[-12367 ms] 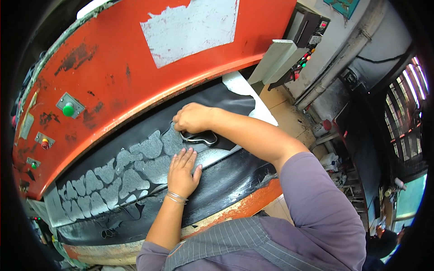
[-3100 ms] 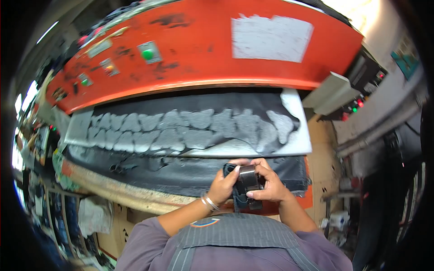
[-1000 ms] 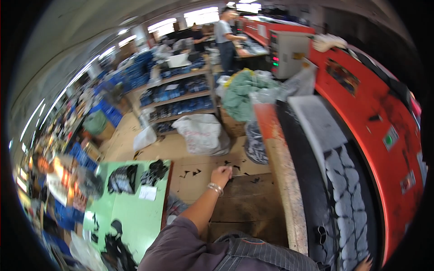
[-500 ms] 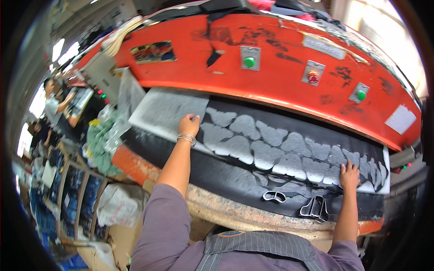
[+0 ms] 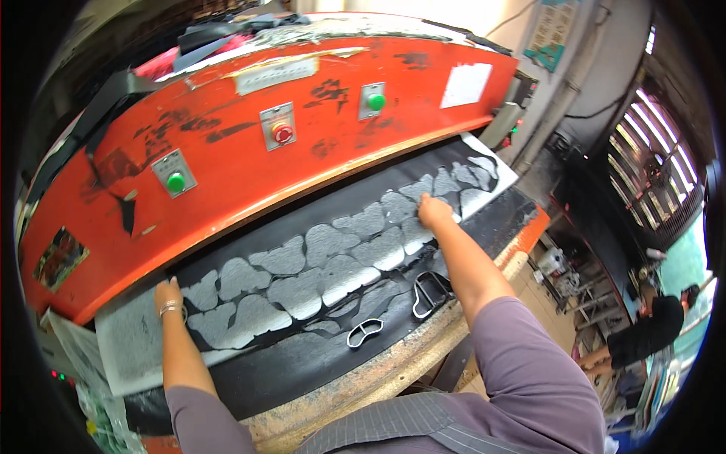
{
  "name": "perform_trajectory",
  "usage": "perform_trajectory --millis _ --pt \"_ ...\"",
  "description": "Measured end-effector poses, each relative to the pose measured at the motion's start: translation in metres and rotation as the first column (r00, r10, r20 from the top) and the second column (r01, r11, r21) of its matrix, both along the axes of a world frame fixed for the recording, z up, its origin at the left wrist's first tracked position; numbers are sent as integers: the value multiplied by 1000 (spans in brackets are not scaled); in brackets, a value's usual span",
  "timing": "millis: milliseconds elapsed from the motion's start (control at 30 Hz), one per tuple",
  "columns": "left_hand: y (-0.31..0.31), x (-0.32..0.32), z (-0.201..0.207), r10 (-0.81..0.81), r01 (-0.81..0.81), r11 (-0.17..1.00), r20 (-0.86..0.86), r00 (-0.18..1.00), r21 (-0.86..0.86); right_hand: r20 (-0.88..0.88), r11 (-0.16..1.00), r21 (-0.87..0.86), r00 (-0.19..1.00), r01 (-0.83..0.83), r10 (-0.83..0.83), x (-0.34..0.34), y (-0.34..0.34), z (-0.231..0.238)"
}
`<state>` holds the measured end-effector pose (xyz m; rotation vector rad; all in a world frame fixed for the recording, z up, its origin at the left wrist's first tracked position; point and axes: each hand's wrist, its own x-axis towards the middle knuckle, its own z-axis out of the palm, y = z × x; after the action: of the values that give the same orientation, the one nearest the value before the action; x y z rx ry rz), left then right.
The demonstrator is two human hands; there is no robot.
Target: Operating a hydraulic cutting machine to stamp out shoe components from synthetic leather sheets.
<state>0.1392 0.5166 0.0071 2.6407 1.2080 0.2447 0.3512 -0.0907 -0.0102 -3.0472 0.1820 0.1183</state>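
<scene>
A black sheet [image 5: 283,316] full of rounded cut-out holes lies on a long grey-white cutting board [image 5: 121,333], which shows through the gaps. At the sheet's left edge, my left hand [image 5: 168,297] has its fingers closed on the material. My right hand [image 5: 435,211] is over the right part of the sheet, fingers drawn together at a thin strip between cut-outs; the fingertips are partly hidden. Two metal-rimmed cutting dies, a small oval one [image 5: 354,337] and a larger one [image 5: 418,300], rest on the black surface in front of the board.
Behind the board stands a red press beam [image 5: 227,166] with a green button [image 5: 176,182], a red button [image 5: 283,134] and another green button [image 5: 376,102]. A worn bench edge [image 5: 333,405] runs along the front. A person in black [image 5: 650,329] is at far right.
The view has swung to the right. My right hand, spread flat on the sheet before, has drawn its fingers together and sits farther from the sheet's right end. My left hand stays at the left edge.
</scene>
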Motion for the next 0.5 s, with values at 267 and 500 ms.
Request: perform_trajectory --millis 267,500 --pt "29 -23 -41 -240 236 968 37 970 90 -94 997 -64 995 -51 45 -26 -11 3" --pt "8 -82 -47 -338 320 934 100 936 160 23 999 -30 999 -28 29 -77 -54 -7"
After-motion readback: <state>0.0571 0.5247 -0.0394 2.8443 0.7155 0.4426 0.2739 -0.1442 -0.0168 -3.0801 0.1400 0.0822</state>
